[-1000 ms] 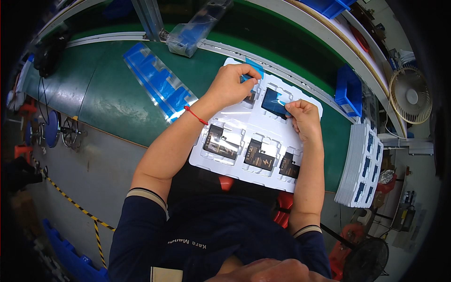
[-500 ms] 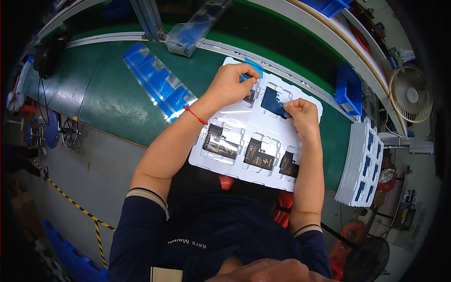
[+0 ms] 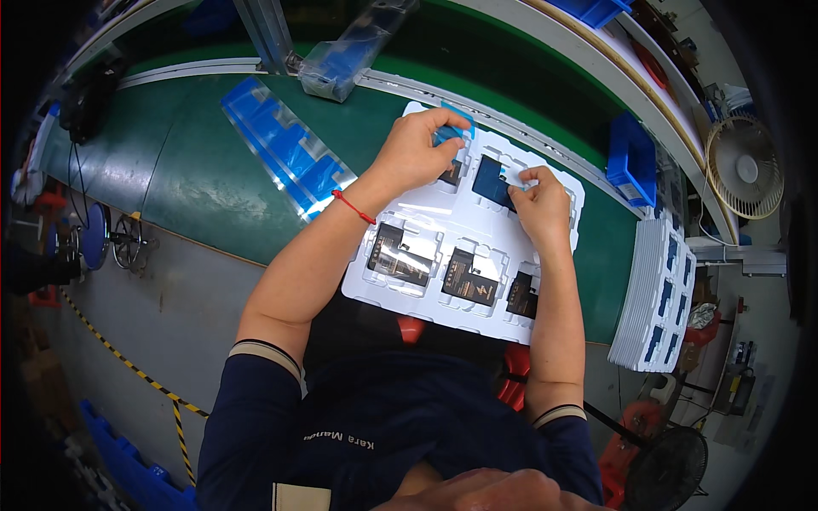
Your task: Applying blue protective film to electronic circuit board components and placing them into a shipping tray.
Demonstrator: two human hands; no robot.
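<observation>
A white moulded tray point(image 3: 426, 308) lies in front of me with flat, black, L-shaped batteries in its pockets. In the near row are a left battery point(image 3: 399, 255), a middle battery point(image 3: 469, 278) and a right battery point(image 3: 521, 295). My left hand point(image 3: 413, 153) pinches a small piece of blue film point(image 3: 446, 134) above the far-left pocket, partly covering the battery point(image 3: 452, 173) there. A dark blue-faced battery point(image 3: 492, 180) sits in the far-middle pocket. Beside its right edge is my right hand point(image 3: 544, 209), thumb and forefinger slightly apart; contact is unclear.
A sheet of blue film on clear backing point(image 3: 281, 145) lies on the green bench point(image 3: 187, 170) at left. Behind the tray is a clear plastic holder point(image 3: 336, 68). To the right stand a stack of white trays point(image 3: 635, 298), a blue bin point(image 3: 630, 162) and a fan point(image 3: 745, 170).
My right thumb and forefinger, closed together at the blue-faced battery's edge before, have parted and shifted slightly. My left hand stays nearly in place with the film.
</observation>
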